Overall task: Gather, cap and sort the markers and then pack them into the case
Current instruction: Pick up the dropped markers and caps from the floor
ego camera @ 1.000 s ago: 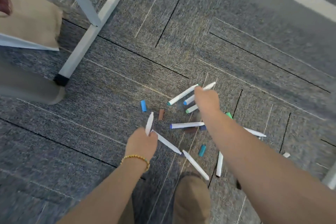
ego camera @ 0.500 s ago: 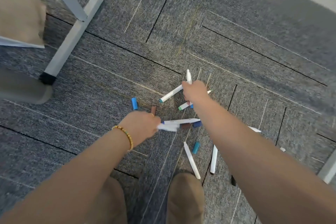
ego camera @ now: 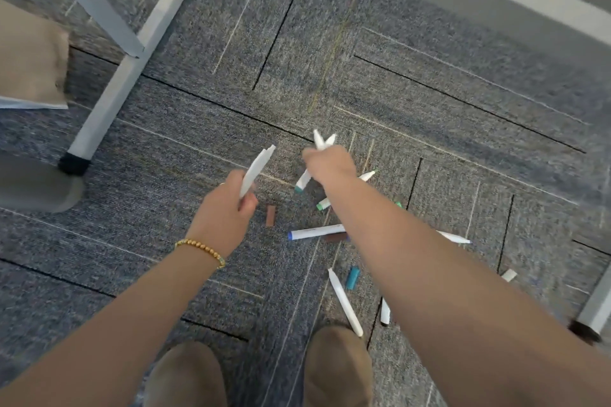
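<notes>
You're mid-gather: your left hand point(ego camera: 228, 208) grips white plastic marker barrels point(ego camera: 256, 168), your right hand point(ego camera: 327, 163) clutches two or three more point(ego camera: 322, 141) — the rest lie scattered on the grey carpet point(ego camera: 198, 129). Next, I'd judge, reach for the blue-tipped marker point(ego camera: 314, 232) — no case shows.

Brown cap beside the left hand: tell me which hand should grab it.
Left, probably. The left hand, gripping white markers, is right beside the brown cap. The right hand holds markers farther up the carpet.
</notes>
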Tool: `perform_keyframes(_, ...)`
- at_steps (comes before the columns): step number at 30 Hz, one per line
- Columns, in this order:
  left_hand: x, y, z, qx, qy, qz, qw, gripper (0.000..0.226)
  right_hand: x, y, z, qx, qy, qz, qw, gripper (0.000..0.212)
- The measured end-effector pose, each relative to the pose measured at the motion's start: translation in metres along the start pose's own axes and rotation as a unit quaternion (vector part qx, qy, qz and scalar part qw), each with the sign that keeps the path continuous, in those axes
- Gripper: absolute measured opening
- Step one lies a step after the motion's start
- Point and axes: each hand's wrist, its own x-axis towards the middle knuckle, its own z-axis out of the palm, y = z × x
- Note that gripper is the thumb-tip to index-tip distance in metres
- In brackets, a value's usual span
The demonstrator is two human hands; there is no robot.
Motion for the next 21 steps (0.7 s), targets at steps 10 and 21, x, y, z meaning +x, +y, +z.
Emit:
perform_keyframes(10,0.015,0.055,0.048,0.305,-0.169,0.115,0.930,0.031,0.013,0.081,-0.070,0.202,0.210,0.026,0.956,0.022)
perform_keyframes(21,0.003,0.052,0.051,0.293,-0.162,0.123,0.934,0.017,-0.004,0.153,-0.112,0.032,0.199,0.034,0.979,0.021)
